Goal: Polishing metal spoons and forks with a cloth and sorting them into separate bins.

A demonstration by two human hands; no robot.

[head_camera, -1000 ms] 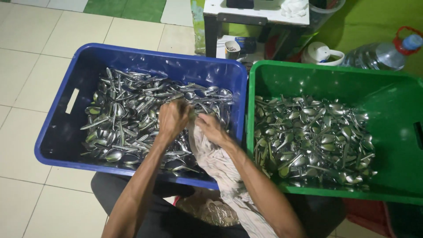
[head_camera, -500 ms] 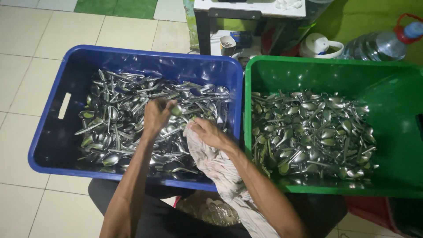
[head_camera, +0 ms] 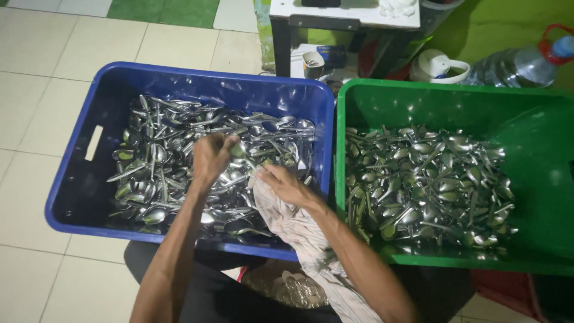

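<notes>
- The green crate (head_camera: 538, 149) stands on the right, its long side running left to right, touching the blue crate (head_camera: 72, 179) along one wall; a heap of spoons (head_camera: 427, 185) fills its left and middle, with bare green floor showing at its far right
- The blue crate holds a second heap of spoons (head_camera: 161, 167) lying crosswise in every direction; bare blue floor shows along its left wall, by the handle slot
- A pale cloth (head_camera: 293, 224) hangs over the near rim of the blue crate, its long axis running from the heap down to the lap
- The right hand (head_camera: 287, 185) grips the cloth's upper end over the spoons, fingers closed on the fabric
- The left hand (head_camera: 210, 157) is closed on a spoon (head_camera: 238, 149) just above the heap; its bowl points right, toward the cloth
- Behind the crates stand a small table (head_camera: 347, 15), a white jug (head_camera: 436, 66) and a big water bottle (head_camera: 514, 66); tiled floor (head_camera: 36, 90) lies open to the left
</notes>
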